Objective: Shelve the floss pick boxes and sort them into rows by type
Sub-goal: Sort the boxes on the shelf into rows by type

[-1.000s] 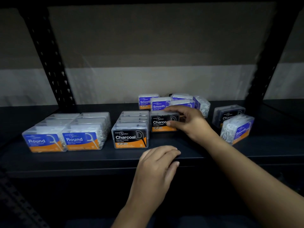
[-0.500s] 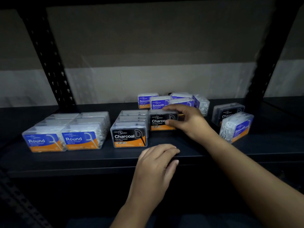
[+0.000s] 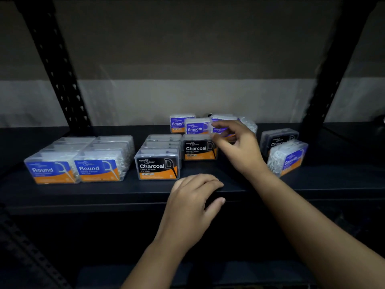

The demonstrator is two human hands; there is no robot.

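Head view: two bare hands at a dark shelf (image 3: 62, 192) of floss pick boxes.

At left of centre, two rows of Round boxes (image 3: 75, 161) run front to back, touching side by side. Just right of them is a row of Charcoal boxes (image 3: 158, 163), and a single Charcoal box (image 3: 199, 149) stands beside that row, set further back. Behind it, Smooth boxes (image 3: 188, 125) cluster against the wall. The right hand (image 3: 239, 147) reaches over the single box, its fingers (image 3: 220, 125) closed around a Smooth box (image 3: 224, 127) in that cluster. The left hand (image 3: 193, 203) rests curled and empty on the shelf's front edge. At right, another Charcoal box (image 3: 277, 139) sits behind a tilted Smooth box (image 3: 288, 157).
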